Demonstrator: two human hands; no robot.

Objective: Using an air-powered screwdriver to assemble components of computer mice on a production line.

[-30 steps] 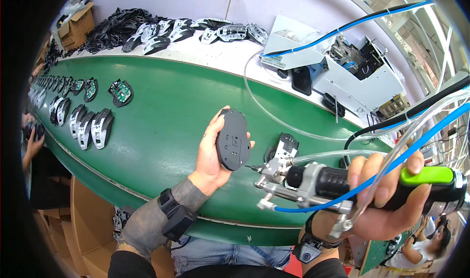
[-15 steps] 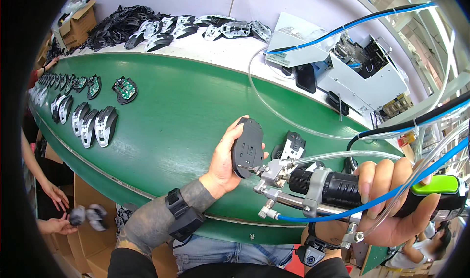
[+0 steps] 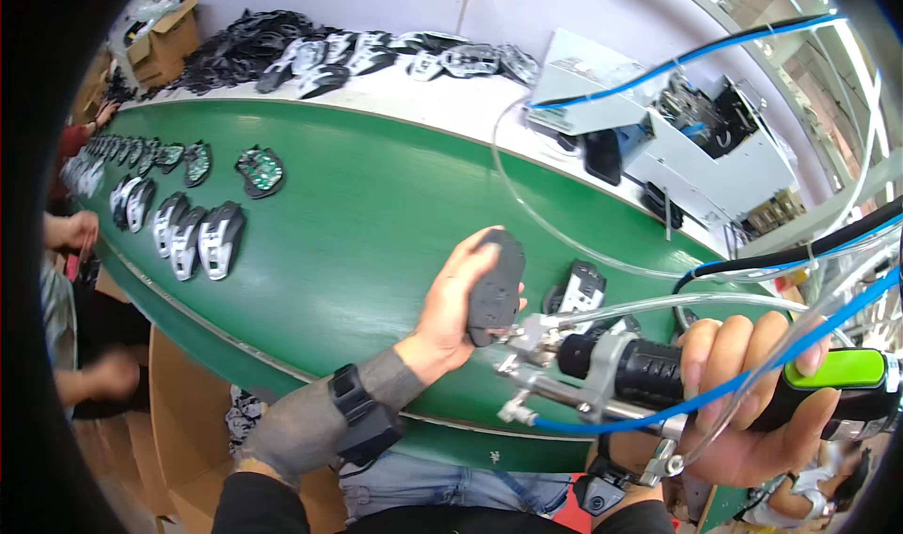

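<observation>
Upright in my left hand (image 3: 450,304) is a black computer mouse (image 3: 497,288), its dark underside facing the tool. My right hand (image 3: 743,374) wraps round a powered screwdriver (image 3: 640,369) with a black body, a green lever and a metal feed head. The screwdriver's tip is at the lower end of the mouse; blur hides whether it touches. Behind the feed head, partly covered by it, a grey-and-black mouse shell (image 3: 581,288) lies on the green belt (image 3: 348,243).
Mouse shells (image 3: 221,240) and bases with green circuit boards (image 3: 260,171) line the belt at left. More parts (image 3: 357,54) are heaped on the white shelf. A white machine (image 3: 696,149) stands back right; a blue hose (image 3: 658,412) crosses my right hand. Another person's hand (image 3: 113,374) is beside a cardboard box (image 3: 193,412).
The view has shifted slightly, so the belt's parts sit further right. The mouse and screwdriver stay together. At left, the other person's hands have moved, and the parts they held are no longer visible.
</observation>
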